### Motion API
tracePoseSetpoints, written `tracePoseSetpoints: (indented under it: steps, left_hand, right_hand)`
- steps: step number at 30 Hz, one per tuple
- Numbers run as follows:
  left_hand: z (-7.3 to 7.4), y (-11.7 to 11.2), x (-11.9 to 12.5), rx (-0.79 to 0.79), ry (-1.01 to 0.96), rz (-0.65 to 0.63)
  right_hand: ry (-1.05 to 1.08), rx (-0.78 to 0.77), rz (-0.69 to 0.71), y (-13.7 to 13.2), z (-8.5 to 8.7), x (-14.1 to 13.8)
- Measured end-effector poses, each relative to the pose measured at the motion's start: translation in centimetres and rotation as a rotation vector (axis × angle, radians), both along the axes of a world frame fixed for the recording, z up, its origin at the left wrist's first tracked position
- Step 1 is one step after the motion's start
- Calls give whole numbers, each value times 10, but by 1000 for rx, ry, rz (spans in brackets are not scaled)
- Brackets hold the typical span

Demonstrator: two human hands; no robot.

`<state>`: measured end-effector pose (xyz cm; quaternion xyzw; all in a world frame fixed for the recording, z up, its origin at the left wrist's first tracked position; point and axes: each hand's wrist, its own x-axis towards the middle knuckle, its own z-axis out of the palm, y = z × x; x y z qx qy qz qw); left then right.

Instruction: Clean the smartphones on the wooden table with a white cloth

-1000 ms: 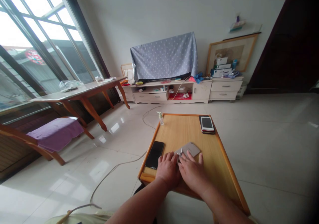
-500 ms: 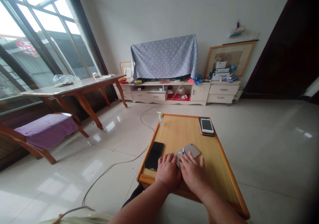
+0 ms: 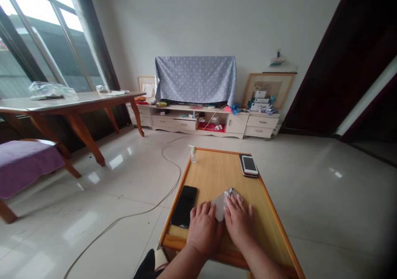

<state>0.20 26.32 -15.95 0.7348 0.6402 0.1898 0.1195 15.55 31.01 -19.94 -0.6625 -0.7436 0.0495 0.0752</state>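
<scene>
A silver-grey smartphone (image 3: 219, 211) lies slantwise, back up, on a small wooden table. My left hand (image 3: 203, 228) holds the phone down at its left corner, fingers bent over the edge. Under the fingers of my right hand (image 3: 239, 220) is a crumpled white tissue (image 3: 228, 193), pressed against the phone's back near the upper end. The right palm hides part of the phone. Left of my hands, a larger black smartphone (image 3: 185, 206) lies screen up.
On the table (image 3: 214, 167), a small clear spray bottle (image 3: 193, 155) stands at the far left corner. Stacked phones (image 3: 249, 165) lie at the far right. A cable (image 3: 136, 213) runs over the floor. Beyond stand a white TV cabinet (image 3: 173, 123) and a dining table (image 3: 77, 101).
The view has turned to the right. My right hand has moved the tissue toward the phone's upper end, covering more of it. My left hand stays at the phone's corner.
</scene>
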Motion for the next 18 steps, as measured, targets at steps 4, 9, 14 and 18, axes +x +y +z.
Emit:
tracePoseSetpoints:
  steps: [4, 9, 14, 18]
  left_hand:
    - [-3, 1, -4, 9, -19, 5]
    - [-6, 1, -11, 18, -37, -6]
    - [-7, 1, -18, -4, -53, -22]
    - [-6, 2, -22, -12, -45, -28]
  right_hand:
    - [-12, 26, 3, -2, 7, -6]
    - [-72, -1, -11, -1, 9, -14]
    - [-79, 4, -33, 1, 3, -19]
    - [-71, 24, -45, 1, -1, -21]
